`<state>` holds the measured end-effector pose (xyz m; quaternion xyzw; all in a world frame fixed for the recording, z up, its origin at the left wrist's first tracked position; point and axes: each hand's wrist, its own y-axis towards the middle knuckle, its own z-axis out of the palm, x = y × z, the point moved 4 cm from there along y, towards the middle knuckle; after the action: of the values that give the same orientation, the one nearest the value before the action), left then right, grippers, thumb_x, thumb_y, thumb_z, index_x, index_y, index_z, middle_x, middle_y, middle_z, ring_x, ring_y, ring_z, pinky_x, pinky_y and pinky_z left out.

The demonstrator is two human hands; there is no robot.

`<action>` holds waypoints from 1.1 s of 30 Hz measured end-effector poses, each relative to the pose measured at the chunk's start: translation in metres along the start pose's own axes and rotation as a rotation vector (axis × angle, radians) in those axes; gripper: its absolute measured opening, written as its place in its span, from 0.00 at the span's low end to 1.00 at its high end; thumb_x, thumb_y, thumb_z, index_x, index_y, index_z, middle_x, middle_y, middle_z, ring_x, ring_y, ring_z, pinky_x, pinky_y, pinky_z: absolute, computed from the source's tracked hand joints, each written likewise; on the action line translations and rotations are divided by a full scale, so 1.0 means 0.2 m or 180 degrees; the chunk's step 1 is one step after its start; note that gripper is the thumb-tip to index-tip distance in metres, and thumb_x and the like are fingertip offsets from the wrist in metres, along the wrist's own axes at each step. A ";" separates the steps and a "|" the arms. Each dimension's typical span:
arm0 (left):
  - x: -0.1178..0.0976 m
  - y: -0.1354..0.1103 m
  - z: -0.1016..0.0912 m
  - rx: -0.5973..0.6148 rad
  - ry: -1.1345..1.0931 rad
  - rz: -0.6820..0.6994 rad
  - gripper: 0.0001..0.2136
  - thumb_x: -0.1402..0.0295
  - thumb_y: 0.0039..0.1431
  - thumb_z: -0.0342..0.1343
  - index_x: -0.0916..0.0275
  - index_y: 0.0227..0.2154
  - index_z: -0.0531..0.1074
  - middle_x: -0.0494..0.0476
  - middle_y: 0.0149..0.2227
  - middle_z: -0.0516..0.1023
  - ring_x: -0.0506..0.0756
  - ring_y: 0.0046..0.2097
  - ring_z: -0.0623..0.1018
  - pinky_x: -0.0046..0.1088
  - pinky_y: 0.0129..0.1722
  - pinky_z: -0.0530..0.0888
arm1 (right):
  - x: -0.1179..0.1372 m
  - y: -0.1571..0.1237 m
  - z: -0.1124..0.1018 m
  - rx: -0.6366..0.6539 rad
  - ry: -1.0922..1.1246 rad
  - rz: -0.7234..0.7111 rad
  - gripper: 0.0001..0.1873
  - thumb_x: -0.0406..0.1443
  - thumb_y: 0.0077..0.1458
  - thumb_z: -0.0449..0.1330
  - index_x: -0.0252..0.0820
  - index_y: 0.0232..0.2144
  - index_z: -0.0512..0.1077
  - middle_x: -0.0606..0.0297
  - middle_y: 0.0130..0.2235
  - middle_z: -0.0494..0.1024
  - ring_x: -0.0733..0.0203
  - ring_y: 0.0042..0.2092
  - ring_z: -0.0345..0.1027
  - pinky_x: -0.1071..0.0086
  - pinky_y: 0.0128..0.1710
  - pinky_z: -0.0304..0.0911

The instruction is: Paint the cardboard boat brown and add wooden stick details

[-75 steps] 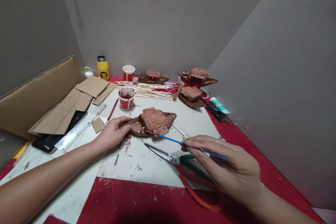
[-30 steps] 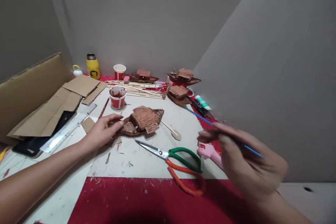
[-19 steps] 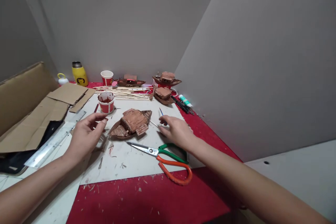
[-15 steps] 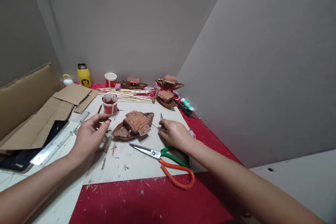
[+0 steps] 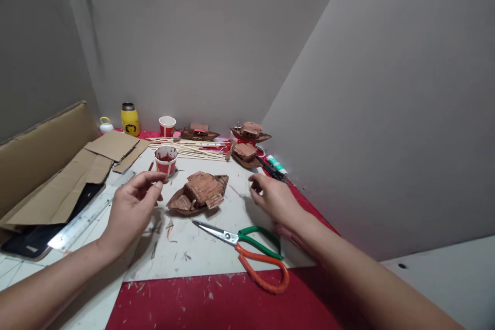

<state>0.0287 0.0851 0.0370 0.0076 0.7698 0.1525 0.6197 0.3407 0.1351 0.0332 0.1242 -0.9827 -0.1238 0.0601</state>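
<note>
A brown-painted model boat lies on a white sheet between my hands. My left hand hovers just left of the boat without touching it, fingers loosely curled and apart, nothing in them. My right hand hovers to the boat's right, above the sheet, fingers spread and empty. Scissors with green and orange handles lie in front of the boat, under my right forearm. A red paper cup with brown paint stands behind my left hand. The blue brush is not clearly in sight.
Wooden sticks, three more model boats and a second cup sit at the back. A yellow bottle, cardboard pieces and a ruler are on the left. A glue tube lies by the right wall.
My right hand painted the boat with a blue brush, swung away to the right, came back and is now empty. My left hand let go of the boat and lifted.
</note>
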 end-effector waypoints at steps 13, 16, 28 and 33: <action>-0.26 -0.24 0.20 0.1361 -0.0794 -0.0201 0.13 0.61 0.56 0.63 0.61 0.42 0.77 0.52 0.30 0.76 0.49 0.29 0.72 0.22 0.26 0.71 | 0.49 -0.34 -0.39 -0.0862 0.1225 -0.1602 0.08 0.29 0.61 0.57 0.42 0.43 0.68 0.60 0.36 0.79 0.58 0.37 0.73 0.66 0.38 0.68; -0.28 -0.24 0.22 0.1434 -0.1011 -0.0238 0.12 0.61 0.56 0.63 0.62 0.40 0.77 0.51 0.29 0.75 0.47 0.25 0.70 0.21 0.25 0.70 | 0.59 -0.35 -0.41 -0.0678 0.1403 -0.1853 0.10 0.27 0.60 0.57 0.40 0.44 0.68 0.59 0.37 0.79 0.57 0.38 0.73 0.65 0.38 0.68; -0.30 -0.13 0.06 0.1111 -0.1333 -0.0110 0.08 0.63 0.59 0.62 0.63 0.34 0.78 0.51 0.27 0.76 0.46 0.25 0.73 0.21 0.26 0.71 | 0.37 -0.45 -0.45 -0.1719 0.3253 -0.0824 0.15 0.29 0.64 0.56 0.50 0.48 0.76 0.65 0.37 0.80 0.64 0.38 0.75 0.72 0.38 0.71; -0.27 -0.09 0.05 0.1196 -0.1493 -0.0266 0.09 0.63 0.59 0.62 0.64 0.33 0.78 0.53 0.27 0.78 0.45 0.24 0.72 0.19 0.25 0.70 | 0.26 -0.46 -0.39 -0.1666 0.4864 -0.0392 0.11 0.40 0.62 0.60 0.48 0.44 0.80 0.62 0.31 0.81 0.61 0.32 0.75 0.71 0.27 0.71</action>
<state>0.0537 0.0601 0.0821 0.1254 0.6201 -0.0241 0.7741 0.3231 0.0164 0.0896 0.2104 -0.6007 -0.2337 0.7350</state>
